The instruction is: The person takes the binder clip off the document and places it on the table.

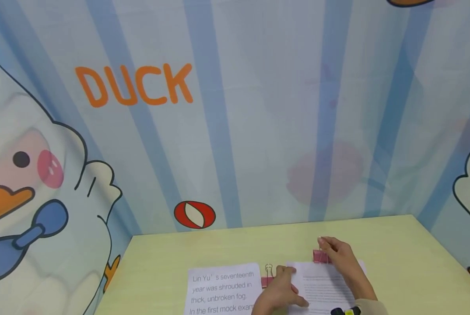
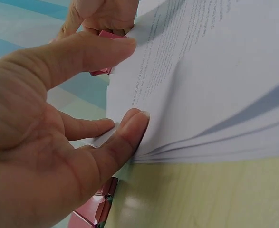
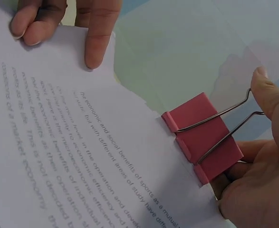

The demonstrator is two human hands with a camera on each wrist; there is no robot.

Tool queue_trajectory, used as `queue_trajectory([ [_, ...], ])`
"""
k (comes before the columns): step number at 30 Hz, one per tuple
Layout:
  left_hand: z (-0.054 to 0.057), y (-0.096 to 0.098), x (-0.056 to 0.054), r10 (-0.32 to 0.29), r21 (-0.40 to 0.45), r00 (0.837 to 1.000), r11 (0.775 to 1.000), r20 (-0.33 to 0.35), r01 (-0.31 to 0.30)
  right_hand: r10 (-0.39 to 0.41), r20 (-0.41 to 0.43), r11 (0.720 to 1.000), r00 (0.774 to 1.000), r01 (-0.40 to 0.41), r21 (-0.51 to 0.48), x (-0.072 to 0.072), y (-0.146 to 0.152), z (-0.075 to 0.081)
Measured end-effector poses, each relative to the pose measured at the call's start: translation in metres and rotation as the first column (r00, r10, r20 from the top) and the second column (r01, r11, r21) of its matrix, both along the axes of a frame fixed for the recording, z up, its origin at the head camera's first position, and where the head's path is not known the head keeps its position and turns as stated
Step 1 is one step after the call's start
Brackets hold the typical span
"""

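Note:
A pink binder clip (image 3: 208, 137) sits at the top edge of a stack of printed sheets (image 3: 82, 166), its wire handles pointing away from the paper. My right hand (image 1: 343, 262) holds this clip, thumb at a wire handle and fingers around behind the clip's body. Over the stack's upper left corner lies my left hand (image 1: 278, 291), its fingertips touching the paper. Several layered page edges (image 2: 215, 137) fan slightly apart in the left wrist view. Another pink binder clip (image 1: 266, 282) is just left of my left hand, partly hidden by it.
A large-print sheet (image 1: 223, 286) lies on the left of the pale yellow table (image 1: 160, 253), close to the second clip. Behind the table hangs a blue striped cloth (image 1: 258, 109) with cartoon ducks.

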State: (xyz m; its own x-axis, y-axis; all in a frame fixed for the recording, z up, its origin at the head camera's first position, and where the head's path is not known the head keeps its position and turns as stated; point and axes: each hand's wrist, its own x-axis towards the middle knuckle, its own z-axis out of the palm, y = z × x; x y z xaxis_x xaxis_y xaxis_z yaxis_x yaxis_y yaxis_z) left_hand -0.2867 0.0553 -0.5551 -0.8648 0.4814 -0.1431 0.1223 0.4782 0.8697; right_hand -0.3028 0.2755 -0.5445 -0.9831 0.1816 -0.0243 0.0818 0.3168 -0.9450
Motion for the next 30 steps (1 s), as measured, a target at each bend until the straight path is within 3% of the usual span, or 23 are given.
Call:
queue_trajectory([
  [7,-0.004,0.000,-0.002,-0.013,0.022,1.000,1.000,0.011,0.013,0.007,-0.011,0.999,1.000,-0.007,-0.039,0.002,0.000,0.007],
  [16,-0.008,0.000,-0.001,-0.015,0.025,1.000,1.000,0.005,0.015,0.015,-0.006,0.999,1.000,-0.015,0.042,0.003,-0.002,0.005],
  [30,-0.006,0.002,-0.003,-0.003,0.001,0.999,1.000,0.053,0.003,0.044,0.023,0.992,0.999,-0.046,0.114,0.006,0.007,0.013],
])
